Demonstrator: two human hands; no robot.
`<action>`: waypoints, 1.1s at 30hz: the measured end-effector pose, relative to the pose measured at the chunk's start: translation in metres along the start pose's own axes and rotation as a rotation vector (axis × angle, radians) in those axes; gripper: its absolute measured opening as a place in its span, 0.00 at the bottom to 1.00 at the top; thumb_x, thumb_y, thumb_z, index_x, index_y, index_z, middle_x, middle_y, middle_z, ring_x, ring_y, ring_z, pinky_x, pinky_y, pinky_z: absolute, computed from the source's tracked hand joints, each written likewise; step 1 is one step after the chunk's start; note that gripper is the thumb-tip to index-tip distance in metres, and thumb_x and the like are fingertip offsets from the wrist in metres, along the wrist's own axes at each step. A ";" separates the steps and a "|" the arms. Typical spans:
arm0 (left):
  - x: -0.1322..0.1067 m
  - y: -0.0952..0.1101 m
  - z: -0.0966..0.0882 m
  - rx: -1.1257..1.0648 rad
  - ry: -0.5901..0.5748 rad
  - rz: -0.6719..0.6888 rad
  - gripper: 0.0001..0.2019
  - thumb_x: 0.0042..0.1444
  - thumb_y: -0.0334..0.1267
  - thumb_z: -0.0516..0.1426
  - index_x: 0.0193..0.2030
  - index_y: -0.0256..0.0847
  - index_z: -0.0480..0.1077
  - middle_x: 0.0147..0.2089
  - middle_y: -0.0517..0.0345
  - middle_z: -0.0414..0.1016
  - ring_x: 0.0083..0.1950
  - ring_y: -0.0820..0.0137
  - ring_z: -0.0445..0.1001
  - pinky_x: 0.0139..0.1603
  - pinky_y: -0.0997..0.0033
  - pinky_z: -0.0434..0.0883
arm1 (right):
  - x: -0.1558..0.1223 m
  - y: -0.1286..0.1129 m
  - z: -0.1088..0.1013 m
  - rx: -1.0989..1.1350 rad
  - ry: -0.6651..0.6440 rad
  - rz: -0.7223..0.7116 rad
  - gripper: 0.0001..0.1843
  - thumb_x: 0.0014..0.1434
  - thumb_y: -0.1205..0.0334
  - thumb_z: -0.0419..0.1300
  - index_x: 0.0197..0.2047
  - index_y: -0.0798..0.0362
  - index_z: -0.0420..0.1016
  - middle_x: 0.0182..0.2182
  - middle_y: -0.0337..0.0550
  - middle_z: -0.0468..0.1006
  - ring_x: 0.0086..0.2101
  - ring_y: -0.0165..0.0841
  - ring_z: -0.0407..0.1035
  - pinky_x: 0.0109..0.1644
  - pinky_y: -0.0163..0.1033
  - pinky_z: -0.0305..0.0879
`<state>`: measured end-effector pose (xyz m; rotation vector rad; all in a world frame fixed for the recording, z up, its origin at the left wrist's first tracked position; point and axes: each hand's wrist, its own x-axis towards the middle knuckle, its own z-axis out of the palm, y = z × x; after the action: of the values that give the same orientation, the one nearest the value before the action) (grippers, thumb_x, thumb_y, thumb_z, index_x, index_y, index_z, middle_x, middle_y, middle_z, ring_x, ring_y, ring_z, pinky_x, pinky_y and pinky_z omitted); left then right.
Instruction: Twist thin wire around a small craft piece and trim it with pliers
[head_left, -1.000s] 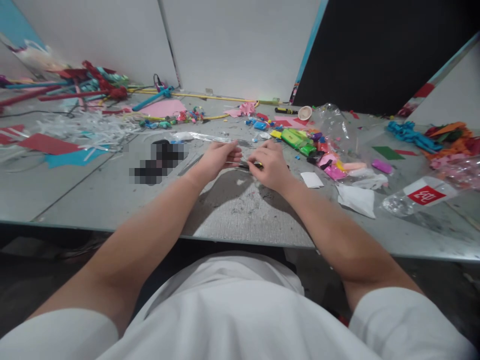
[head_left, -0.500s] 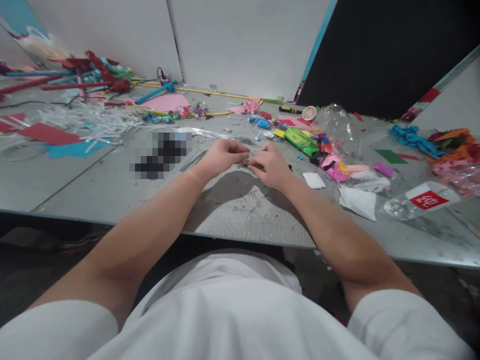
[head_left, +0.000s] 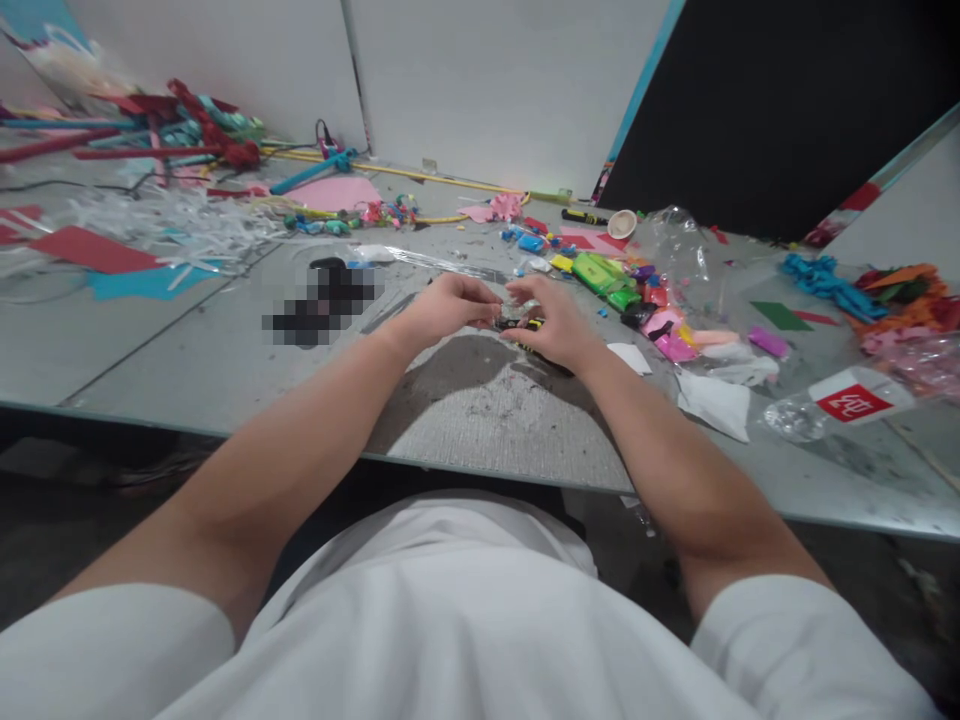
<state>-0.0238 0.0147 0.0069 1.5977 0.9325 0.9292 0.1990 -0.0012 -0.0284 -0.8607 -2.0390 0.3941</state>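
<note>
Both hands meet mid-table, just above the surface. Left hand (head_left: 444, 308): fingers curled in, tips pinching one end of a small black-and-yellow piece (head_left: 519, 323). Right hand (head_left: 553, 326): fingers bent, gripping the other end. The piece is slim and hard-looking, but too small to identify. The table (head_left: 225, 370) is a grey matte sheet, scuffed, with dark crumbs speckled under the hands. Just right of the right hand is a flat white paper square (head_left: 628, 357), then a crumpled white sheet (head_left: 712, 403). Beyond the hands are glossy green blocks (head_left: 598, 273) and pink lumps (head_left: 670, 344), soft and clay-like. A clear crinkled plastic bag (head_left: 675, 245) sits behind them. A clear bottle (head_left: 840, 402) with a red label lies on its side at far right. Far left holds a heap of thin white shredded strips (head_left: 180, 225) and a flat red paper sheet (head_left: 90, 248).
</note>
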 end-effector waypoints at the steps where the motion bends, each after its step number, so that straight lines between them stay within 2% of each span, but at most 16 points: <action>1: 0.000 0.000 0.000 0.004 -0.017 0.013 0.04 0.55 0.26 0.68 0.32 0.36 0.82 0.30 0.55 0.81 0.32 0.72 0.76 0.42 0.66 0.75 | -0.001 0.001 0.002 0.047 -0.033 0.028 0.34 0.56 0.51 0.75 0.63 0.44 0.72 0.50 0.47 0.80 0.46 0.42 0.77 0.46 0.48 0.80; 5: -0.001 0.000 -0.001 0.008 -0.049 0.054 0.02 0.55 0.27 0.68 0.33 0.36 0.82 0.32 0.55 0.82 0.34 0.72 0.77 0.43 0.67 0.76 | -0.002 0.006 0.010 0.193 -0.107 0.122 0.34 0.56 0.54 0.73 0.64 0.45 0.71 0.35 0.37 0.82 0.35 0.36 0.78 0.42 0.44 0.76; 12: -0.002 0.002 -0.002 0.027 -0.062 0.075 0.04 0.56 0.27 0.67 0.31 0.36 0.81 0.29 0.56 0.80 0.32 0.72 0.76 0.41 0.68 0.74 | -0.003 -0.001 0.015 0.370 -0.078 0.219 0.31 0.55 0.53 0.75 0.59 0.46 0.72 0.29 0.32 0.80 0.26 0.31 0.73 0.33 0.38 0.69; 20: -0.001 -0.002 -0.004 0.004 -0.130 0.150 0.00 0.55 0.30 0.68 0.34 0.36 0.82 0.32 0.54 0.84 0.34 0.72 0.78 0.39 0.71 0.74 | 0.001 -0.012 0.017 0.562 -0.115 0.368 0.28 0.51 0.52 0.77 0.51 0.46 0.72 0.22 0.28 0.75 0.24 0.31 0.73 0.29 0.37 0.70; 23: -0.001 -0.001 -0.003 0.018 -0.137 0.165 0.01 0.54 0.30 0.68 0.34 0.35 0.83 0.33 0.53 0.85 0.34 0.72 0.78 0.39 0.71 0.74 | 0.002 -0.011 0.017 0.634 -0.131 0.458 0.26 0.48 0.55 0.78 0.46 0.48 0.73 0.22 0.28 0.74 0.25 0.31 0.76 0.27 0.35 0.71; 28: -0.003 -0.001 -0.001 0.038 -0.109 0.177 0.02 0.54 0.32 0.69 0.35 0.37 0.84 0.33 0.53 0.85 0.35 0.70 0.80 0.42 0.69 0.75 | 0.003 -0.012 0.017 0.634 -0.106 0.576 0.20 0.49 0.59 0.78 0.39 0.49 0.74 0.26 0.35 0.80 0.26 0.32 0.78 0.28 0.36 0.75; 33: 0.000 -0.004 0.000 0.043 -0.062 0.161 0.03 0.55 0.32 0.70 0.35 0.37 0.83 0.32 0.54 0.84 0.34 0.70 0.79 0.41 0.68 0.75 | 0.005 -0.010 0.023 0.607 -0.002 0.625 0.19 0.48 0.54 0.78 0.35 0.49 0.73 0.27 0.36 0.80 0.25 0.30 0.75 0.28 0.35 0.74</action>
<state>-0.0239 0.0157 0.0028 1.7483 0.7947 0.9695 0.1740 -0.0044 -0.0333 -1.0739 -1.4644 1.2762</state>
